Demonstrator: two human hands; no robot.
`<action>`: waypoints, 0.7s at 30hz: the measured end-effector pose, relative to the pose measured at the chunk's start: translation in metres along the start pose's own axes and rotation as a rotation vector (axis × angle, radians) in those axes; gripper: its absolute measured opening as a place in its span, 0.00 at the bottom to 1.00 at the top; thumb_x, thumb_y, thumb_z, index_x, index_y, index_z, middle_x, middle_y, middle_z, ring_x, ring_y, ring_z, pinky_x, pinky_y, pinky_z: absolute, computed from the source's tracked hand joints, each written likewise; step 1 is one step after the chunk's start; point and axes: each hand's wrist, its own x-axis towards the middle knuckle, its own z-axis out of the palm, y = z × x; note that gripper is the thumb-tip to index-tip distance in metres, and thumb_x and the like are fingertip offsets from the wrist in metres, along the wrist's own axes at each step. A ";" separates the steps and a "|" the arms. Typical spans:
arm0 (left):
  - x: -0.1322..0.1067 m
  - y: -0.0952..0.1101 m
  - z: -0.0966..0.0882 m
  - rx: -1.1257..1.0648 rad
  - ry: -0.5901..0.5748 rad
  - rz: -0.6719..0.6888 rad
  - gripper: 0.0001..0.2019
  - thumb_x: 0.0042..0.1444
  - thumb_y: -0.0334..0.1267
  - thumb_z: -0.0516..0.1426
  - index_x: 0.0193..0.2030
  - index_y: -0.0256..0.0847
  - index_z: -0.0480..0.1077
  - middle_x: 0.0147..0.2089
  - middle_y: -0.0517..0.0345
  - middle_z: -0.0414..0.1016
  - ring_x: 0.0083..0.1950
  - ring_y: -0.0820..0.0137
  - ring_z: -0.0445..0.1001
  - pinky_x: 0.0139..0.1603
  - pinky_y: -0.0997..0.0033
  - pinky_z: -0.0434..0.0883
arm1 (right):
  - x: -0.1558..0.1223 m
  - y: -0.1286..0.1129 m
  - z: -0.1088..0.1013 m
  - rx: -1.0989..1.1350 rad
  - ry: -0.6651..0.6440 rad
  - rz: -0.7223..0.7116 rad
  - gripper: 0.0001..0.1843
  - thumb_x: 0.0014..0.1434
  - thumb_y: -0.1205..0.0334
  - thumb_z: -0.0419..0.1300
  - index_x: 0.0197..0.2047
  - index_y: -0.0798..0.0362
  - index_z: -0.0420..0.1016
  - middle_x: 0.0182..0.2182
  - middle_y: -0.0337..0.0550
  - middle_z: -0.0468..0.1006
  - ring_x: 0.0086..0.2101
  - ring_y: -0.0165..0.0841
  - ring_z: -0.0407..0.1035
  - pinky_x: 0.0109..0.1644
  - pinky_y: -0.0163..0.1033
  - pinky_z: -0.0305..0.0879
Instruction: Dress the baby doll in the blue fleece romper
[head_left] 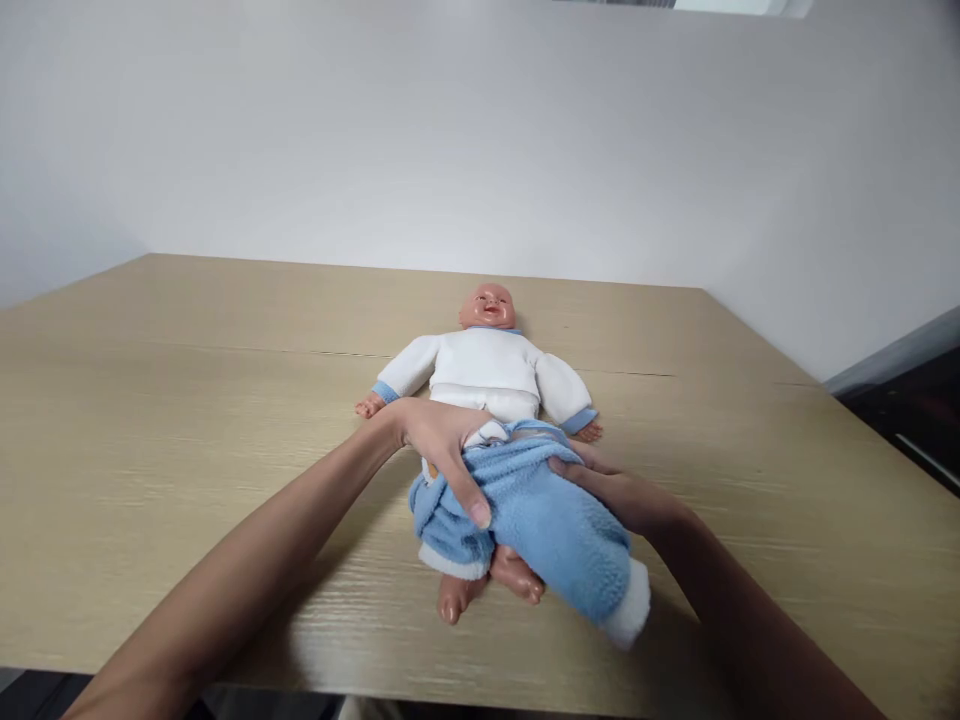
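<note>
A baby doll (489, 372) lies on its back on the wooden table (187, 420), head away from me, in a white fleece top. Light blue fleece trousers (540, 520) with white cuffs sit around its hips and legs, and both bare feet (487, 585) stick out near the front edge. My left hand (442, 450) grips the trousers at the doll's left hip, thumb pressed down on the fabric. My right hand (611, 490) holds the waistband on the other side, fingers tucked under the fabric. One trouser leg hangs loose and empty toward the lower right.
A plain white wall stands behind the table. The table's right edge drops to a dark floor area (915, 420). The near table edge runs just below the doll's feet.
</note>
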 end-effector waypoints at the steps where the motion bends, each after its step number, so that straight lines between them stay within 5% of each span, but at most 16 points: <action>1: -0.002 0.000 -0.001 0.031 0.038 -0.013 0.22 0.48 0.42 0.77 0.49 0.40 0.82 0.44 0.57 0.85 0.44 0.60 0.82 0.47 0.67 0.80 | 0.000 -0.001 -0.001 -0.007 -0.066 0.020 0.29 0.68 0.37 0.65 0.61 0.48 0.82 0.43 0.43 0.85 0.45 0.38 0.77 0.57 0.43 0.74; 4: -0.005 0.002 -0.001 0.125 0.146 -0.057 0.15 0.56 0.48 0.72 0.39 0.38 0.81 0.34 0.61 0.79 0.35 0.67 0.76 0.36 0.71 0.75 | -0.003 -0.002 -0.007 0.033 -0.367 0.077 0.33 0.60 0.36 0.72 0.56 0.54 0.83 0.41 0.41 0.82 0.38 0.33 0.75 0.46 0.36 0.74; 7: -0.004 0.008 0.003 0.152 0.157 -0.090 0.17 0.58 0.50 0.71 0.33 0.38 0.78 0.28 0.64 0.74 0.29 0.72 0.70 0.29 0.74 0.69 | -0.005 -0.002 -0.011 0.088 -0.580 0.136 0.37 0.52 0.40 0.78 0.56 0.57 0.81 0.42 0.42 0.82 0.39 0.35 0.76 0.46 0.37 0.73; 9: 0.000 0.013 0.008 0.115 0.093 -0.095 0.15 0.55 0.49 0.73 0.34 0.39 0.80 0.29 0.64 0.78 0.29 0.71 0.72 0.30 0.74 0.71 | -0.005 0.000 -0.011 0.070 -0.542 0.133 0.32 0.52 0.42 0.79 0.51 0.57 0.82 0.38 0.41 0.81 0.37 0.35 0.76 0.44 0.37 0.73; 12: 0.007 0.016 0.014 0.049 -0.006 -0.041 0.16 0.50 0.46 0.76 0.41 0.39 0.85 0.40 0.58 0.87 0.38 0.63 0.82 0.40 0.70 0.80 | -0.004 0.007 -0.007 0.086 -0.252 0.037 0.29 0.54 0.37 0.76 0.44 0.54 0.82 0.32 0.39 0.78 0.32 0.33 0.71 0.38 0.36 0.72; 16: 0.005 0.012 0.012 0.065 0.115 -0.039 0.19 0.50 0.43 0.76 0.48 0.42 0.84 0.49 0.56 0.88 0.48 0.59 0.85 0.51 0.67 0.82 | 0.000 0.013 0.002 0.182 0.029 0.017 0.30 0.60 0.34 0.72 0.52 0.50 0.83 0.33 0.38 0.77 0.31 0.31 0.68 0.36 0.34 0.70; 19: -0.002 0.010 0.006 0.077 0.201 0.007 0.18 0.53 0.44 0.74 0.48 0.40 0.83 0.48 0.55 0.87 0.51 0.59 0.84 0.54 0.67 0.81 | 0.002 0.011 0.002 0.165 -0.001 0.028 0.28 0.63 0.36 0.70 0.52 0.52 0.83 0.34 0.38 0.77 0.32 0.29 0.68 0.37 0.32 0.68; 21: -0.006 0.010 0.003 0.048 0.192 0.072 0.16 0.56 0.45 0.72 0.47 0.38 0.82 0.48 0.54 0.85 0.51 0.59 0.82 0.53 0.68 0.80 | 0.001 0.010 -0.002 0.138 -0.180 0.010 0.32 0.60 0.36 0.72 0.53 0.54 0.82 0.37 0.40 0.79 0.35 0.30 0.70 0.42 0.33 0.70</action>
